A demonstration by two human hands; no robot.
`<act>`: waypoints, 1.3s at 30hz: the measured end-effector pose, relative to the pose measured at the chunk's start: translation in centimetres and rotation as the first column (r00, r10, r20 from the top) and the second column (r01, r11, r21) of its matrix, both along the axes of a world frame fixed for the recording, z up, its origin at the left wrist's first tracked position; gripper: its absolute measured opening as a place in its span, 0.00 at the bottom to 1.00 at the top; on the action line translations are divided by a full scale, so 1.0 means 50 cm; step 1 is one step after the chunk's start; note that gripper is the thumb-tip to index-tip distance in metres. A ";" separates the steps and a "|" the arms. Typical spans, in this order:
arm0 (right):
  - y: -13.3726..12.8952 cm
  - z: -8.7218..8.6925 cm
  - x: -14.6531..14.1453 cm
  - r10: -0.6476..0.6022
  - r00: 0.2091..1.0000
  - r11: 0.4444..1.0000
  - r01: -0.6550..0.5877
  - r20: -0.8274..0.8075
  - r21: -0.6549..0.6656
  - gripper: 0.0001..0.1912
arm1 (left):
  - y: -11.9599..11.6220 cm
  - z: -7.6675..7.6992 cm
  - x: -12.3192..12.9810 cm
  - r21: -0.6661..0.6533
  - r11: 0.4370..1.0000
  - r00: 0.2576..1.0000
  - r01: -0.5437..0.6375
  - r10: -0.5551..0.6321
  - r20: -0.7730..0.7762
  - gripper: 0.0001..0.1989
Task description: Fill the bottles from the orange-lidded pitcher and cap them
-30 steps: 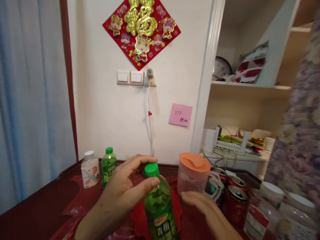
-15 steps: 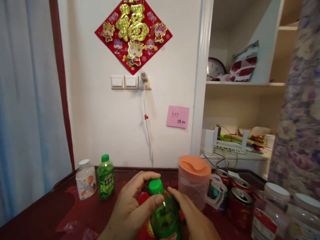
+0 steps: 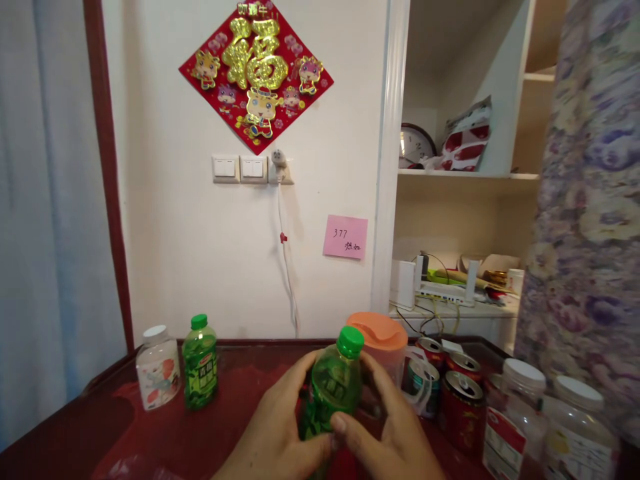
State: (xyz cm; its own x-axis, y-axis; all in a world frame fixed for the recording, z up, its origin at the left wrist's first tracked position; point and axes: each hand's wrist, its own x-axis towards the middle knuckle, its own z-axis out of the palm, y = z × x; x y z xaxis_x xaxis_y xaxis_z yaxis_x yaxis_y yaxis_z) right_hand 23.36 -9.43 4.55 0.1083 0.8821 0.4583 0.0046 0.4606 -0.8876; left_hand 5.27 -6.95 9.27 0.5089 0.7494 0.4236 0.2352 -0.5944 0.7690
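Green bottle (image 3: 336,381), orange lid (image 3: 381,331)

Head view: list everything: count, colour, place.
Drink bottles: 2, green, one held, one left
Jars: 3, white-lidded, left and right
Pitcher: 1, orange-lidded, behind hands
Cans: 4+, red/teal, right
Table: 1, red, below
Fu decoration: 1, red-gold, wall
Note: 1, pink, wall
Switches: 2, white, wall
Plug: 1, white, wall
Clock: 1, brown-rimmed, shelf
Bag: 1, red-white, shelf
Router: 1, white, shelf
Curtains: 2, blue/floral, sides
Left hand, right hand: 2, bare, round bottle
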 end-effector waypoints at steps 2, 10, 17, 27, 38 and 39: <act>-0.008 0.028 0.028 -0.006 0.999 1.000 0.006 0.047 0.007 0.35 | 0.007 0.001 -0.011 0.188 0.978 0.990 -0.094 0.111 -0.085 0.37; -0.037 0.096 0.067 -0.132 0.951 0.991 0.132 0.280 0.018 0.18 | 0.021 -0.007 -0.027 0.599 0.789 0.904 -0.141 0.349 -0.247 0.37; -0.038 0.091 0.062 -0.148 0.914 0.988 0.151 0.379 0.020 0.18 | 0.015 -0.004 -0.027 0.660 0.742 0.881 -0.113 0.382 -0.278 0.38; -0.038 0.090 0.064 -0.143 0.888 0.990 0.127 0.437 0.064 0.11 | 0.018 0.001 -0.032 0.688 0.718 0.876 -0.110 0.397 -0.274 0.36; -0.037 0.091 0.072 -0.122 0.883 0.991 0.131 0.454 0.012 0.16 | 0.021 0.003 -0.036 0.696 0.708 0.866 -0.119 0.417 -0.275 0.36; -0.036 0.093 0.071 -0.108 0.880 0.992 0.124 0.462 -0.005 0.13 | 0.023 0.002 -0.036 0.698 0.707 0.865 -0.115 0.417 -0.279 0.36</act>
